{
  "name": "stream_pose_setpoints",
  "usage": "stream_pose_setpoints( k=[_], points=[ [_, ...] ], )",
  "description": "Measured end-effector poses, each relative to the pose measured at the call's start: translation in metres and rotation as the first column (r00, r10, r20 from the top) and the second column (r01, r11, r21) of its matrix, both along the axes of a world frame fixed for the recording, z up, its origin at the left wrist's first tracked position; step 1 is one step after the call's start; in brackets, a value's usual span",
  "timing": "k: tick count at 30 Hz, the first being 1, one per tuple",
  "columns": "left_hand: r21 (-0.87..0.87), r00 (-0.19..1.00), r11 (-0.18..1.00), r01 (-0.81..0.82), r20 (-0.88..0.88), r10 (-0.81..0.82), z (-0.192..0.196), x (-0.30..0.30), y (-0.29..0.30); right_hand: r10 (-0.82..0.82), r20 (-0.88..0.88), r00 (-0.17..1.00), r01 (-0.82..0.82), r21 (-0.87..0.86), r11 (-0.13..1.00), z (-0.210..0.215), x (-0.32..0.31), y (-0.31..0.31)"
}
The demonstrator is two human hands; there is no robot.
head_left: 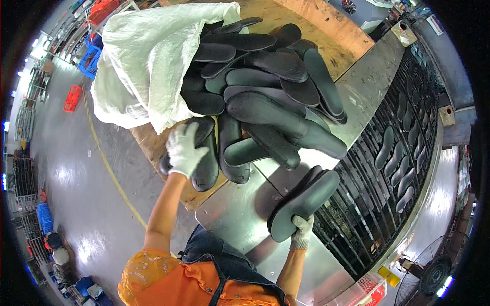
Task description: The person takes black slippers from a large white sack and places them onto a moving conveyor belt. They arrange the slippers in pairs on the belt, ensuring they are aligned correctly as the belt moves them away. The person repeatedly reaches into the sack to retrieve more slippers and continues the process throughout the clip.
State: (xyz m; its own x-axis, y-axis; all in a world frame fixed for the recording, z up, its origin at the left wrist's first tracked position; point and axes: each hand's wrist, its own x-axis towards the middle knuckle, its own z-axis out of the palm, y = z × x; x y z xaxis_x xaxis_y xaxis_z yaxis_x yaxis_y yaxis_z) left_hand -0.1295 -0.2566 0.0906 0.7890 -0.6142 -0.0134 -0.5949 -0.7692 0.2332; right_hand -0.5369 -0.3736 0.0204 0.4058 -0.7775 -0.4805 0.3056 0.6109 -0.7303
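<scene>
A large heap of black shoe soles (265, 66) spills out of a white woven sack (145, 56) onto the table. My left hand (185, 150), in a white glove, lies over soles at the heap's near left edge. Its thumb stands apart from the fingers, and the fingertips reach a dark sole (205, 127). At the lower right, my gloved right hand (302, 229) grips the near end of a few stacked soles (306, 201), thumb on top. They are tilted above the metal sheet; the fingers beneath are hidden.
To the right runs a slatted conveyor (352, 204) with several soles (398, 158) laid in rows. A shiny metal sheet (229, 209) covers the table's near part; wooden boards (326, 25) edge the back. A fan (434, 273) stands lower right, and a red crate (73, 98) sits on the left floor.
</scene>
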Motion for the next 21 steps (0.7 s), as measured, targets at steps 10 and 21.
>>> stream_pose_setpoints(
  k=[10, 21],
  points=[
    [0.122, 0.959, 0.978, -0.168, -0.208, 0.191, -0.025, 0.022, 0.052, -0.058, -0.056, 0.997, 0.059, 0.029, 0.998, 0.003, 0.006, 0.037],
    [-0.362, 0.280, 0.506, -0.783, -0.931, -0.234, -0.011, -0.051, 0.090, 0.100, 0.135, 0.986, -0.112, 0.083, 0.990, 0.026, 0.028, 0.043]
  ],
)
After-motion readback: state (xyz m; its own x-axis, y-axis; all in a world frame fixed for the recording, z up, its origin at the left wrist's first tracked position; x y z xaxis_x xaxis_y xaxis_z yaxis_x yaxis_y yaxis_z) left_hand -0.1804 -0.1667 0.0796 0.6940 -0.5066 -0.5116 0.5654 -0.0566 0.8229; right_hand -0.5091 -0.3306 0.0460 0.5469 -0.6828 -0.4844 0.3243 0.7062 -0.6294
